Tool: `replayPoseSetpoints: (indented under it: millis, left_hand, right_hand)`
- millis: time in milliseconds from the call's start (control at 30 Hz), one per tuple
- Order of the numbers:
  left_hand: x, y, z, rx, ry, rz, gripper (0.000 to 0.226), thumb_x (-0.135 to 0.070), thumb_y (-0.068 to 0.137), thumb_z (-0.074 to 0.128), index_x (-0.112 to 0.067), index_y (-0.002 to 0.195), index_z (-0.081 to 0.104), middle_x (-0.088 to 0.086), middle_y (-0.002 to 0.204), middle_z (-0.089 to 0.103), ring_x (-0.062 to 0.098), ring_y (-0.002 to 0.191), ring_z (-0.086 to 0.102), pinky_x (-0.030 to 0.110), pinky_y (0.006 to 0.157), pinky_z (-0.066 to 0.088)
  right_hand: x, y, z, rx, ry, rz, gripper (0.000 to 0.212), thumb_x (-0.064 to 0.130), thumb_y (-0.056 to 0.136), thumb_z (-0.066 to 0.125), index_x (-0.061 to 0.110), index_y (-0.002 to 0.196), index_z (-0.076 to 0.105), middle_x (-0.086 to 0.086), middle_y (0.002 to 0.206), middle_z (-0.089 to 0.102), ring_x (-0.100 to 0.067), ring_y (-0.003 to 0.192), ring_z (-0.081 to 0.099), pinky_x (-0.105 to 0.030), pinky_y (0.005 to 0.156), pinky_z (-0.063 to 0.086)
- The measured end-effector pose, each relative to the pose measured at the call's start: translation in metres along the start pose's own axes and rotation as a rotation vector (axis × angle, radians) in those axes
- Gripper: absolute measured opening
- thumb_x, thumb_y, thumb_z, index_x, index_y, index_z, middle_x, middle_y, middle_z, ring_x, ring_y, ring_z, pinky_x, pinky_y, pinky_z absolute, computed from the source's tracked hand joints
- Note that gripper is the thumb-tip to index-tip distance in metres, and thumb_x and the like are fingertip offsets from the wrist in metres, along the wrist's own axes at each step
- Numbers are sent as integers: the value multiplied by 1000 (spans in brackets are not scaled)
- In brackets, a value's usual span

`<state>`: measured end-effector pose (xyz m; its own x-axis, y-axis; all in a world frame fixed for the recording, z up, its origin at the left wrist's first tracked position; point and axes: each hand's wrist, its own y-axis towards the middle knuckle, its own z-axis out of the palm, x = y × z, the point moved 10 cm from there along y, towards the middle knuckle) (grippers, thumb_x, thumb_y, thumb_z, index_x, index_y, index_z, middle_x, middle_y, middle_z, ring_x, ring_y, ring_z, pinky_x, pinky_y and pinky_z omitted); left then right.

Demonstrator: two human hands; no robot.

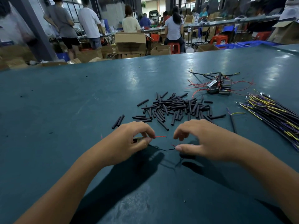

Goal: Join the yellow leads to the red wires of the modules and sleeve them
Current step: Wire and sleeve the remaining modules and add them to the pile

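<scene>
Pinching red wire (160,136) between thumb and forefinger, left hand (129,139) holds bare end pointing right, likely presented for joining; dark module seemingly tucked under its fingers, unclear. Right hand (199,141) hovers opposite, fingers curled, thumb pressing short red-tipped end (173,145) near tabletop (64,97); grasp there cannot be confirmed. Heat-shrink sleeves (174,108) heaped just beyond hands, within easy reach. Spare modules (218,88) far right rear; yellow leads (271,110) bundled at right edge.
</scene>
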<state>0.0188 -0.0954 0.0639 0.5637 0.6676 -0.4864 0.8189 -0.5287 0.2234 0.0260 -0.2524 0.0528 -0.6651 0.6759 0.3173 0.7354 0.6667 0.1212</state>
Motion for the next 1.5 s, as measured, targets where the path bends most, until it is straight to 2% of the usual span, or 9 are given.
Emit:
replayPoseSetpoints:
  millis: [233,367,567,700,867,1100,1200,1333,1500]
  left_hand:
    - [-11,1,10,-79,-165,43,12,-31,94,67,-20,95,72,-9,84,70,13,82,67,31,73,53]
    - [-5,1,10,-139,-291,-17,19,-36,95,63,-20,93,73,-8,77,72,12,74,70,19,69,53]
    - [1,2,15,-187,-476,-92,12,-25,99,61,-17,98,71,2,74,72,20,66,69,35,67,58]
    - [4,1,18,-208,-536,-116,9,-19,99,62,-16,96,70,4,72,72,20,63,68,31,64,56]
    - [4,2,16,-253,-543,-129,11,-18,98,64,-19,92,73,0,77,72,10,66,67,16,63,49]
    - [2,2,20,-306,-660,-155,12,-32,89,71,-23,92,79,-3,79,74,7,67,63,19,65,51]
    - [2,2,20,-302,-665,-161,15,-35,89,69,-23,87,77,-7,72,71,5,65,60,19,62,48]
    - [-5,4,25,-226,-695,-120,18,-29,93,65,-13,89,73,0,78,75,4,60,58,14,59,46]
    - [-9,4,27,-202,-669,-100,16,-28,91,66,-14,91,73,-5,72,71,-3,62,58,10,62,43]
  right_hand:
    - [15,5,2,-73,136,-80,11,42,92,65,31,95,67,19,89,63,0,92,58,-17,83,43]
    - [20,6,-5,-156,186,-95,6,33,91,69,27,90,69,17,83,65,-1,85,59,-9,76,39]
    - [11,5,-9,-225,350,-9,8,29,92,68,28,84,66,12,74,67,-8,72,61,-27,68,49]
    - [11,5,-5,-223,374,1,8,30,92,69,28,84,66,10,76,68,-8,72,63,-30,69,50]
    - [14,7,-3,-266,428,15,12,28,89,72,28,78,67,13,71,68,-4,66,62,-14,61,45]
    - [14,9,4,-310,491,69,20,25,85,77,25,68,66,18,55,59,1,50,53,-7,52,36]
    - [15,4,-9,-354,411,42,11,28,85,78,24,80,69,17,65,65,1,60,61,-9,58,41]
    - [35,-12,-52,-582,23,-215,24,16,92,67,13,115,67,0,110,65,-19,104,61,-30,91,48]
    - [47,-10,-44,-534,-144,-332,24,17,91,68,11,114,72,-11,127,61,-30,119,54,-38,103,44]
